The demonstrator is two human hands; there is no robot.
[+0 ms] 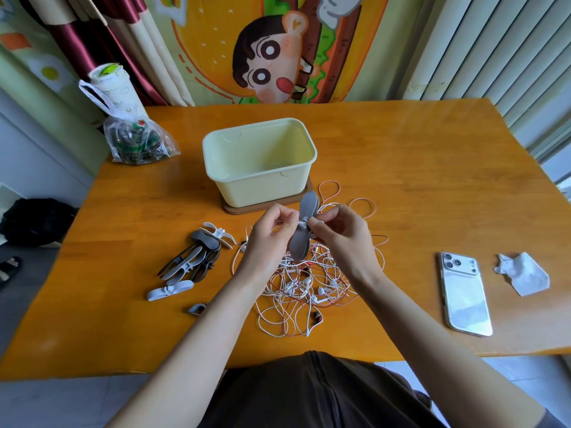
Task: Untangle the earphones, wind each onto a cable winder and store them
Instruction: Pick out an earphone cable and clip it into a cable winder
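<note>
A grey cable winder (304, 225) is held upright above the table, its two flaps spread up and down. My left hand (268, 239) pinches it from the left at its middle. My right hand (338, 233) pinches a white earphone cable at the winder's waist from the right. Below both hands lies a tangle of white and red earphones (309, 291). Several spare winders (194, 257), grey, dark and white, lie in a heap to the left. An empty pale yellow storage box (259, 162) stands behind the hands on a brown lid.
A white phone (465, 293) lies face down at the right, with a crumpled tissue (522, 273) beside it. A plastic bag (136, 140) and a paper cup (112, 84) stand at the table's far left corner. The wooden table (417, 180) has bare surface on its right side.
</note>
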